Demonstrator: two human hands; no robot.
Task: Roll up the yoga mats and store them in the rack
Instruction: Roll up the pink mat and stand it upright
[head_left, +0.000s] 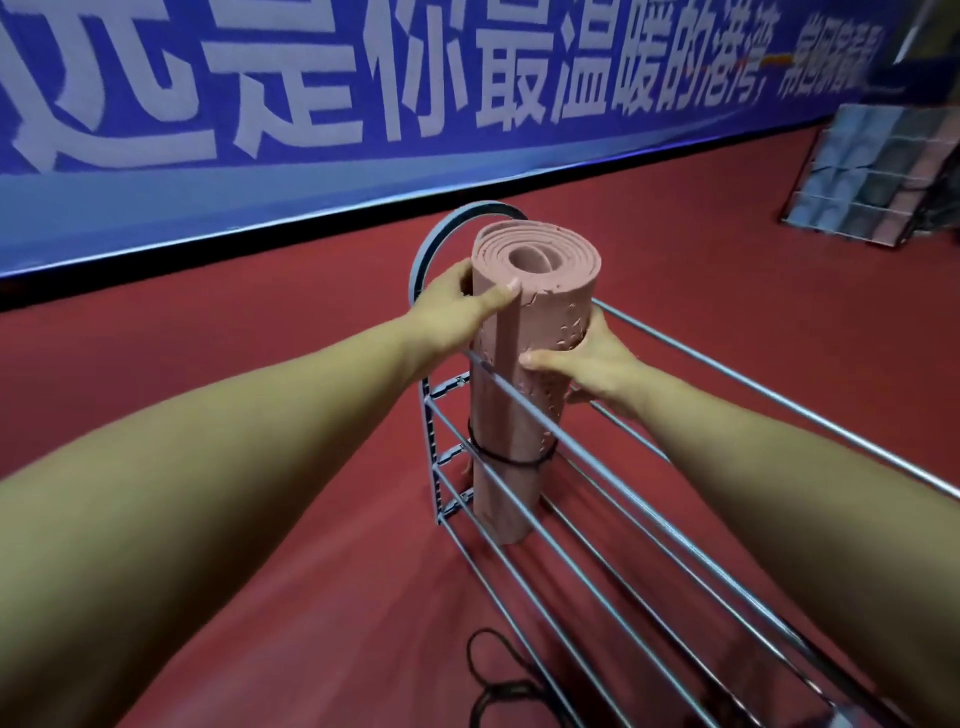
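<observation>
At the near-left end of a metal rack (691, 410): a rolled pink yoga mat (524, 332), standing upright between the horizontal bars, lower end down among the bottom rails, spiral top end facing the camera. Bound low down by a thin black strap (511, 460) wrapped once around the roll. Surface pitted and flaked in spots along the right side (worn foam, by the look of it).

Gripped on the upper left by the left hand (457, 304), thumb laid across the front of the roll at the loose outer edge, remaining fingers hidden round the back. Held lower on the right by the right hand (597, 361), thumb pressed against the front, fingers curled round the far side and mostly out of sight. Both forearms bare, reaching in from the bottom corners.

Behind the roll, the rack's curved end hoop (441, 234). On the red floor (260, 364) near the bottom edge, a second black loop (493, 691), lying loose beside the rack. Along the back, a blue banner (363, 104) with large white lettering. At far right, a grid-patterned panel (878, 176) leaning at an angle.
</observation>
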